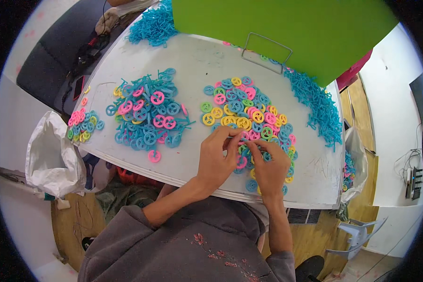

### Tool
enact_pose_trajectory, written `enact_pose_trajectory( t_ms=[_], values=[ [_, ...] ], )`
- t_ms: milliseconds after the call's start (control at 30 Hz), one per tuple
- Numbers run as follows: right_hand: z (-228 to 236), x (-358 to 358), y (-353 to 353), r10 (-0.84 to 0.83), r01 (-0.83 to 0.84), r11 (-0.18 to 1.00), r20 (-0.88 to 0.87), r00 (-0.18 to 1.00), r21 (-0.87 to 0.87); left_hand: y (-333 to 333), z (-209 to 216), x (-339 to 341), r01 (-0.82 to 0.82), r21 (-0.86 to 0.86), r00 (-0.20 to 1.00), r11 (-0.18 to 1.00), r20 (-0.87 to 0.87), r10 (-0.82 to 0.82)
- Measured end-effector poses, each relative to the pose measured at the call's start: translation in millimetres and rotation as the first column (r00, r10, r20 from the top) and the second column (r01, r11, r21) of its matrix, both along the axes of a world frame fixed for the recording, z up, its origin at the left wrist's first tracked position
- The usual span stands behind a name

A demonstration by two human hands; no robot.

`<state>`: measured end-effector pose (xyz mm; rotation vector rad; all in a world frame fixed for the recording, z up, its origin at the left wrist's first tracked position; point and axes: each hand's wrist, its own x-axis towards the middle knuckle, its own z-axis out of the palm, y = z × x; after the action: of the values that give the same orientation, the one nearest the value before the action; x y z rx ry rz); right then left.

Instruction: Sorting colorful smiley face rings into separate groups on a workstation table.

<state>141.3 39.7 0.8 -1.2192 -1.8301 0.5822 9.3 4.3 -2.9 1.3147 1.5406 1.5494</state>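
Observation:
Both my hands meet over the near edge of a loose heap of small spoked plastic wheels (257, 115) in pink, yellow, green and blue. My left hand (217, 155) is closed in a pinch, with a pink wheel (244, 136) showing at its fingertips. Against it, my right hand (271, 168) pinches too; its fingers mostly hide what they grip. To the left lies a pile of blue sticks with wheels on their ends (148, 113), mostly blue and pink. One pink wheel (154, 156) sits apart near that pile's front.
The white table (192, 58) bears blue stick heaps at the far left (152, 26) and right (317, 108). A green panel (277, 28) stands at the back, with a wire frame (267, 52) before it. White sacks hang beside the left (49, 155) and right (358, 164) edges.

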Motion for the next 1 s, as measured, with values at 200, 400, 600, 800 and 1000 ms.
enact_pose_trajectory(
  t_ms=[200, 400, 600, 800, 1000],
  values=[
    [-4, -4, -4, -0.042, 0.028, 0.984, 0.075, 0.996, 0.178, 7, -6, -16, 0.212, -0.152, 0.921, 0.965, 0.361, -0.146],
    [1, -3, -1, -0.016, 0.013, 0.999, -0.063, 0.998, -0.051, 7, 1, -33, 0.41, -0.086, 0.704, 0.908, 0.663, -0.255],
    [10, 2, 4, 0.023, -0.117, 0.892, -0.215, 0.976, -0.436, 0, 4, -29, 0.36, -0.045, 0.815, 0.932, 0.5, -0.291],
    [-4, 19, 15, 0.12, -0.441, 0.616, -0.476, 0.871, -0.653, -8, 23, -20, 0.237, -0.057, 0.936, 0.97, 0.28, -0.212],
    [1, 14, 10, 0.064, -0.492, 0.541, -0.55, 0.833, -0.682, -10, 22, -21, 0.256, -0.016, 0.93, 0.967, 0.277, -0.242]
  ],
)
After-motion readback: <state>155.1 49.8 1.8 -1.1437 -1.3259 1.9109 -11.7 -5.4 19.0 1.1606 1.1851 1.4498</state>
